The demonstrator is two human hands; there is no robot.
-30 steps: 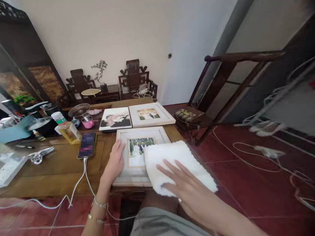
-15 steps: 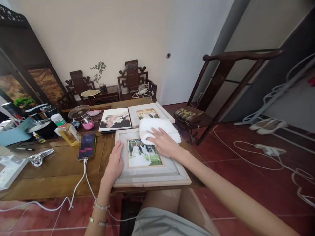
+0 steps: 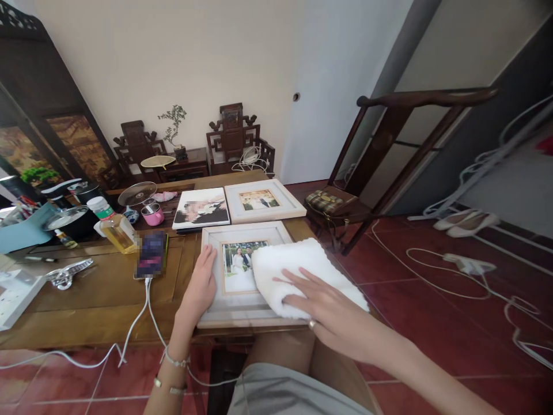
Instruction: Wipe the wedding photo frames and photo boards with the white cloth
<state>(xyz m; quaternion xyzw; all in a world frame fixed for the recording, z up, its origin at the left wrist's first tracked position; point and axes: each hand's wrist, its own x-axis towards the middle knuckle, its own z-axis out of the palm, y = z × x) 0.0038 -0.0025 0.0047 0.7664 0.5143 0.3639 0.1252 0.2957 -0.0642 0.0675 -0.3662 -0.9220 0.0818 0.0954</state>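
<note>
A pale picture frame (image 3: 235, 314) with a photo of a couple lies flat at the table's front edge. My left hand (image 3: 202, 285) holds it by the left side, fingers together over the border and thumb hidden. Under my right hand (image 3: 322, 305) is a fluffy white cloth (image 3: 298, 259), pressed onto the frame's right half with the fingers a little spread. The cloth covers part of the photo and the lower right corner, and it hangs out past the right border.
Behind lie a second picture frame (image 3: 289, 202) and a photo panel (image 3: 202, 208). To the left on the wooden table (image 3: 108, 311) are a charging phone (image 3: 152, 253), a bottle (image 3: 116, 230), a pink cup (image 3: 153, 215) and a hair clip (image 3: 69, 274). A wooden chair (image 3: 380, 144) stands at the right.
My right hand has moved the cloth from the frame's upper right down towards its lower right corner, and the cloth looks more spread out. My left hand stays at the left border.
</note>
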